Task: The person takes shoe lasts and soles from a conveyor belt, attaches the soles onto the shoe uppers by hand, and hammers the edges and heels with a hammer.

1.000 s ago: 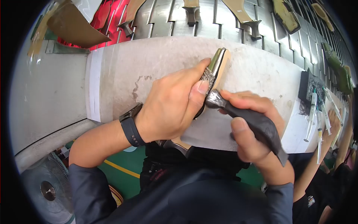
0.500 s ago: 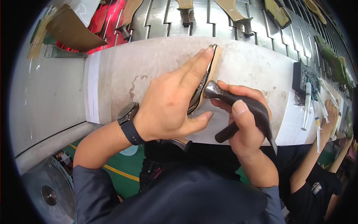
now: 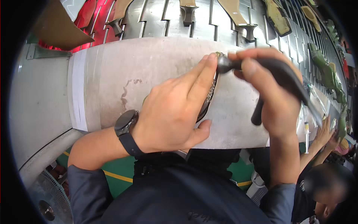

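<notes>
My left hand (image 3: 175, 104) lies over a narrow dark shoe (image 3: 209, 96), gripping it with the fingers along its length and the thumb at the near side. Most of the shoe is hidden under the palm; a glittery strip and dark edge show on its right. A dark-metal shoemaker's hammer (image 3: 287, 74) is in my right hand (image 3: 274, 93), fingers closed around it and somewhat blurred. Its round face is at the far tip of the shoe, beside my left fingertips; whether it touches I cannot tell. The short dark handle points down toward me.
The pale worktop (image 3: 156, 56) borders a metal slat conveyor (image 3: 156, 28) carrying tan heeled soles (image 3: 233, 13) and green shoe lasts (image 3: 320, 59). A syringe (image 3: 307, 138) lies at right near a co-worker's hand (image 3: 323, 132). A fan (image 3: 48, 201) stands lower left.
My right hand has moved the hammer away from me and to the right, from the shoe's middle to its far tip. The shoe has turned, so its tan face no longer shows.
</notes>
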Action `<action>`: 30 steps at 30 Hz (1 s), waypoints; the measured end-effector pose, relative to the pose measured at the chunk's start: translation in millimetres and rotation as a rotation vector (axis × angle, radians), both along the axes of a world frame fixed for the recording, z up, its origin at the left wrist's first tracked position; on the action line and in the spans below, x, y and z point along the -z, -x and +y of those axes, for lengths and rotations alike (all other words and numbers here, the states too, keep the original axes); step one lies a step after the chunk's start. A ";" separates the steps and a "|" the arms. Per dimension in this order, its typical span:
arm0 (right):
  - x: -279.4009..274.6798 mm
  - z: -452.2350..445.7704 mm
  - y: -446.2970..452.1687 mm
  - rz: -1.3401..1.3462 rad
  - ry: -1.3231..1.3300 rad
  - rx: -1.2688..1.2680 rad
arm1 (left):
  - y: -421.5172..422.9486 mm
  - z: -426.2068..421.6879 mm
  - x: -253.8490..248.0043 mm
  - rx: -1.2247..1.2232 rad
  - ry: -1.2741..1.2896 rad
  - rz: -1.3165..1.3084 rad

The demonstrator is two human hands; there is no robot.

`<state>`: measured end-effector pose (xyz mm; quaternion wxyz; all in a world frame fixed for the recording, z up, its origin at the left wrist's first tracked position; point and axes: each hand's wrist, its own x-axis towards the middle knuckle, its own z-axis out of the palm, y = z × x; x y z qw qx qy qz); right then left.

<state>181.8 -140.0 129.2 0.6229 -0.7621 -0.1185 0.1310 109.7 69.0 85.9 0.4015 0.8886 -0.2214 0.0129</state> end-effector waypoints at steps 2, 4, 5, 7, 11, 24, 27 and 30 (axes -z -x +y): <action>4.2 3.8 -13.4 0.012 -0.014 0.053 | 2.7 0.3 0.4 -0.007 0.010 0.017; 8.4 5.5 -16.4 0.073 -0.118 0.089 | 4.2 1.7 1.2 -0.017 0.041 0.072; 9.8 5.1 -13.3 0.101 -0.157 0.092 | 4.8 2.6 1.6 -0.028 0.053 0.050; 10.0 -1.1 3.1 0.180 -0.230 0.069 | 7.4 6.2 2.4 -0.047 0.082 0.016; 27.7 -10.3 70.3 0.108 -0.315 0.092 | 20.5 16.7 6.9 -0.008 -0.059 -0.151; 46.9 14.0 121.3 -0.145 -0.231 0.201 | 30.3 26.8 12.9 -0.005 -0.022 -0.111; 62.0 16.2 127.8 -0.402 -0.124 0.133 | 41.4 30.1 7.4 -0.041 -0.125 -0.091; 63.8 22.9 124.3 -0.552 -0.056 0.127 | 37.2 31.5 12.8 -0.011 -0.025 -0.083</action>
